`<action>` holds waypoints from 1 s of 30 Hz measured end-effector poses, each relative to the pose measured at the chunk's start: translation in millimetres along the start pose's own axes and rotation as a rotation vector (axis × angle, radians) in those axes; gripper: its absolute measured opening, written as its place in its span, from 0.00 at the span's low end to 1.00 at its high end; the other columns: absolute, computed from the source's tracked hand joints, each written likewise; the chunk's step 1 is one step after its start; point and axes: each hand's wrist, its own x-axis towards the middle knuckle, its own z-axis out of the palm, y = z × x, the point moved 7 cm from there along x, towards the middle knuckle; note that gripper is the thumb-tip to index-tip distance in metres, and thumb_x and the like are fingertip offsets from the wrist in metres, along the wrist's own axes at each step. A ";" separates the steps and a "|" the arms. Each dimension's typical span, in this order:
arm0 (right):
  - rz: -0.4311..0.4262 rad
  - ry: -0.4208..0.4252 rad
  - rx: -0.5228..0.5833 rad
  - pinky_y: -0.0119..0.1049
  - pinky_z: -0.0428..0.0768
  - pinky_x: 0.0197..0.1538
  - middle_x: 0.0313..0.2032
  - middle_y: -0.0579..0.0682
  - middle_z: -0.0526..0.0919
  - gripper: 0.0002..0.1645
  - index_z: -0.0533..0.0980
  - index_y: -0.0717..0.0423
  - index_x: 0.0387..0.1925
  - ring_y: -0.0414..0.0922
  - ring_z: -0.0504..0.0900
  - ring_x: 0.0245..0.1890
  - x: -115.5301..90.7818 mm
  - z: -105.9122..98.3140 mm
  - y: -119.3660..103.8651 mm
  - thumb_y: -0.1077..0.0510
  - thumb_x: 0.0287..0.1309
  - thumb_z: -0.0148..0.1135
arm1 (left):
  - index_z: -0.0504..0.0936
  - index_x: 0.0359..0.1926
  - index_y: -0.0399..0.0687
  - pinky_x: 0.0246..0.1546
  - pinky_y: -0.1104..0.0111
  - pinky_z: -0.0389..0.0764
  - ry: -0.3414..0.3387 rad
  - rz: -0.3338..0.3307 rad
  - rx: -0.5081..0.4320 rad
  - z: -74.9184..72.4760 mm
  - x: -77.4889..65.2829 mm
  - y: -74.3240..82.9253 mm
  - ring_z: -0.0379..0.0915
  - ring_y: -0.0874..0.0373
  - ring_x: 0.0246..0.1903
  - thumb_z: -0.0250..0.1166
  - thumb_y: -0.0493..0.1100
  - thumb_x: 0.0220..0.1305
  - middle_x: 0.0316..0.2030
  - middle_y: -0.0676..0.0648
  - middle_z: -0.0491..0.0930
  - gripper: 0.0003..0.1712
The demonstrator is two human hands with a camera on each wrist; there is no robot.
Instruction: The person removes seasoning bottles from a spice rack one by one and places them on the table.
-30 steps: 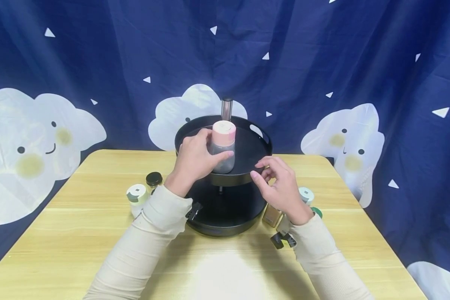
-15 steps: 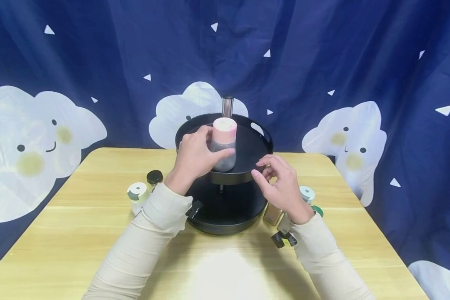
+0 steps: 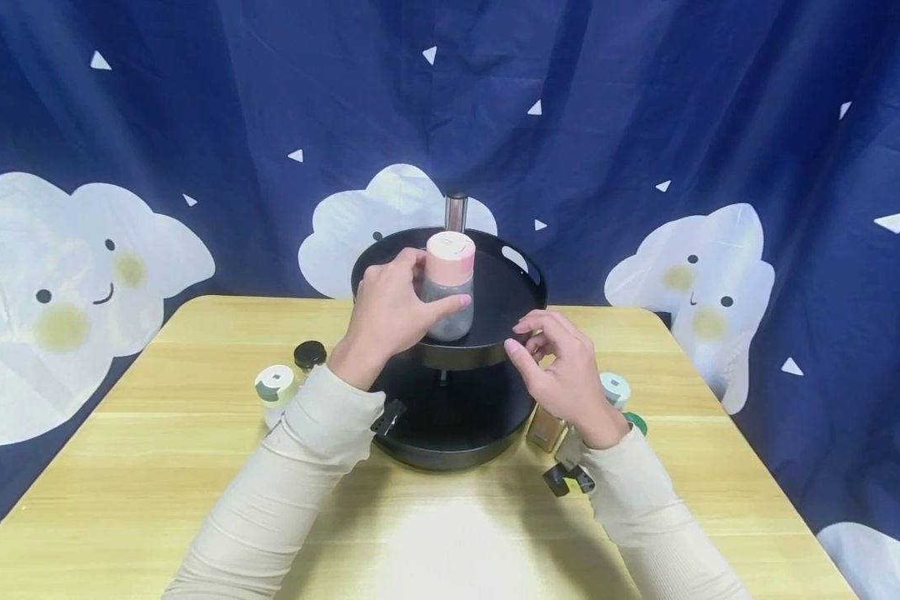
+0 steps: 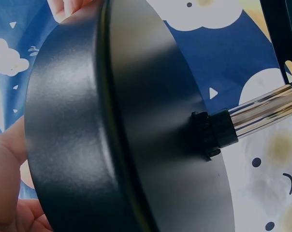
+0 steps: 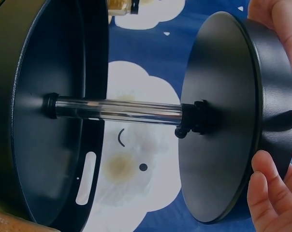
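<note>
My left hand (image 3: 390,312) grips a clear jar with a pink lid (image 3: 450,268). The jar is upright at the front part of the upper tray (image 3: 506,304) of a black two-tier rack, thumb on its near side and fingers round its left. My right hand (image 3: 562,367) is at the tray's right rim, fingers loosely bent and holding nothing. In the right wrist view, fingertips (image 5: 264,162) show beside the rim of the upper tray. The left wrist view shows the tray's underside (image 4: 170,106), which hides the jar there.
Below is the lower tray (image 3: 487,408), joined by a clear post (image 5: 122,110). Left on the table stand a white-lidded jar (image 3: 273,387) and a black-lidded jar (image 3: 309,357). By my right wrist are a brown-filled jar (image 3: 545,431), a pale-lidded jar (image 3: 613,389) and a green lid (image 3: 635,424).
The pink-lidded jar in my left hand has shifted slightly back and to the right over the upper tray. My right hand stays nearly still; the head view has tilted a little.
</note>
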 end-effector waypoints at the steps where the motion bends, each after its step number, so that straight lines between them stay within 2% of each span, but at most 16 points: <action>1: 0.002 -0.001 0.003 0.46 0.81 0.21 0.33 0.62 0.80 0.11 0.76 0.67 0.32 0.45 0.76 0.18 0.3 -0.1 -0.6 0.73 0.44 0.67 | 0.75 0.51 0.39 0.41 0.56 0.79 0.002 0.002 -0.001 -0.5 0.0 0.6 0.78 0.50 0.39 0.73 0.60 0.44 0.42 0.42 0.83 0.38; 11: 0.006 0.001 0.013 0.42 0.82 0.23 0.35 0.58 0.81 0.11 0.77 0.63 0.34 0.42 0.77 0.20 -0.8 -2.0 2.2 0.71 0.45 0.68 | 0.76 0.50 0.39 0.42 0.57 0.80 0.005 0.009 -0.011 -4.0 0.6 2.5 0.79 0.51 0.39 0.74 0.59 0.44 0.42 0.42 0.84 0.37; 17: 0.007 -0.006 0.009 0.45 0.82 0.22 0.33 0.64 0.80 0.10 0.76 0.69 0.32 0.47 0.77 0.19 4.2 -5.7 -19.6 0.75 0.44 0.66 | 0.76 0.49 0.39 0.42 0.57 0.80 0.006 0.010 -0.014 -6.3 0.2 3.9 0.79 0.51 0.39 0.74 0.59 0.44 0.42 0.42 0.84 0.37; 20: 0.006 -0.007 0.001 0.44 0.81 0.22 0.33 0.64 0.79 0.10 0.75 0.70 0.32 0.47 0.77 0.19 7.3 -8.4 -31.2 0.75 0.44 0.65 | 0.76 0.49 0.39 0.42 0.57 0.80 0.003 0.006 -0.017 -7.2 -0.2 4.2 0.79 0.51 0.40 0.74 0.59 0.44 0.42 0.42 0.84 0.37; 30: -0.008 0.005 0.000 0.45 0.82 0.21 0.33 0.65 0.79 0.11 0.75 0.72 0.31 0.46 0.77 0.18 7.3 -8.9 -31.9 0.77 0.42 0.65 | 0.76 0.48 0.39 0.40 0.57 0.80 0.030 0.013 -0.028 -14.4 -2.4 3.9 0.79 0.51 0.38 0.75 0.58 0.43 0.41 0.42 0.84 0.36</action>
